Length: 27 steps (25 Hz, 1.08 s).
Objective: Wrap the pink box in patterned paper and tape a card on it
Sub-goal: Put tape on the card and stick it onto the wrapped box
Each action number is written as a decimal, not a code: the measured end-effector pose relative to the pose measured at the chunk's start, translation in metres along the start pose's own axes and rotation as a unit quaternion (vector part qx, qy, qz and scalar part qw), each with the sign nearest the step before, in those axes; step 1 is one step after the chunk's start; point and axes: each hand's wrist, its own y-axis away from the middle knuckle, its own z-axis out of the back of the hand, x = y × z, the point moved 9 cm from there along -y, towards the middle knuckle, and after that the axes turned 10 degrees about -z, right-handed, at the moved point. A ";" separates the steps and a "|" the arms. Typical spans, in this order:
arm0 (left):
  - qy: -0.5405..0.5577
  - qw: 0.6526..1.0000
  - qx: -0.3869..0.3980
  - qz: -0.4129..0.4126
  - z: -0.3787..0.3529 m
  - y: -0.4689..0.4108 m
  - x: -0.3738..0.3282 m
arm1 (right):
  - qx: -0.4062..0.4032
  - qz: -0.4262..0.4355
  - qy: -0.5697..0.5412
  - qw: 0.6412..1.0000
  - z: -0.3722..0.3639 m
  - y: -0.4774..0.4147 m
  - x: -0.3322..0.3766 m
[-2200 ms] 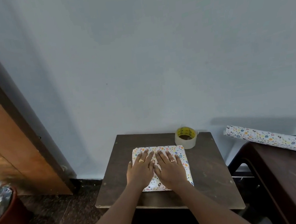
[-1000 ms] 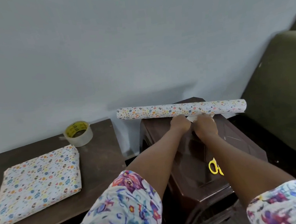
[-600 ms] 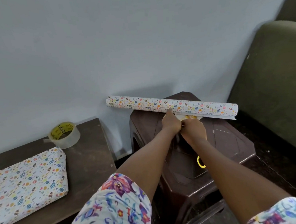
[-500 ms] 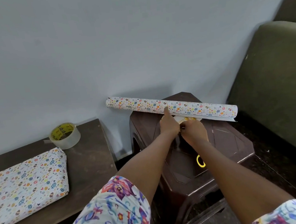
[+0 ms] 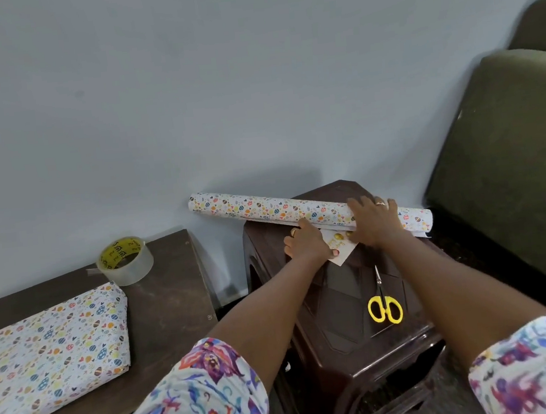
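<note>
**Paper on, card not yet taped**

Your left hand [image 5: 306,243] curls its fingers [image 5: 290,243] and thumb on the one card [image 5: 342,250], which lies on the stool [image 5: 339,304]. Your right hand [image 5: 374,221] rests flat, fingers spread, on the one paper roll [image 5: 265,207]. One pair of scissors [image 5: 380,291] lies nearer you. Well apart on the bench [image 5: 168,285] sits the one wrapped box [image 5: 51,355], no pink showing, beside one tape roll [image 5: 130,272]. Wrapping looks done; taping the card remains.

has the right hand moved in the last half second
Yes. Against the stool, the right hand went off the card, away from the person, onto the paper roll.
</note>
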 end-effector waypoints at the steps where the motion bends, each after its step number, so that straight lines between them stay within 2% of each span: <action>1: 0.008 1.000 -0.006 -0.008 0.004 0.001 0.001 | -0.002 0.011 -0.003 1.000 0.001 -0.003 0.002; 5: 0.132 0.991 -0.008 0.020 0.025 0.006 0.024 | -0.082 -0.029 -0.013 0.996 0.013 -0.005 -0.005; 9: 0.360 0.925 0.053 0.108 0.041 0.026 0.068 | -0.032 -0.048 0.015 0.998 -0.003 0.001 -0.006; 11: 0.383 0.915 0.056 0.115 0.057 0.039 0.086 | -0.018 -0.061 0.023 0.998 -0.002 0.007 -0.004; 13: 0.394 0.910 0.033 0.127 0.076 0.052 0.104 | -0.057 -0.055 0.025 0.997 0.008 0.018 0.006; 15: 0.422 0.896 0.024 0.138 0.094 0.066 0.122 | -0.138 0.001 -0.069 0.988 0.032 0.038 0.040; 16: 0.435 0.888 0.023 0.146 0.099 0.071 0.128 | -0.135 0.021 -0.167 0.976 0.044 0.050 0.058; 18: 0.452 0.879 0.009 0.153 0.115 0.084 0.144 | -0.011 0.048 -0.367 0.929 0.046 0.075 0.105; 21: 0.463 0.873 -0.046 0.147 0.150 0.113 0.168 | 0.162 0.013 -0.571 0.805 0.034 0.108 0.170; 23: 0.455 0.875 -0.078 0.146 0.176 0.133 0.195 | 0.266 -0.056 -0.643 0.716 0.012 0.128 0.205; 25: 0.418 0.889 -0.109 0.151 0.202 0.155 0.234 | 0.348 -0.084 -0.662 0.658 -0.006 0.156 0.250; 27: 0.266 0.927 -0.189 0.184 0.242 0.180 0.293 | 0.386 -0.105 -0.679 0.615 -0.019 0.182 0.295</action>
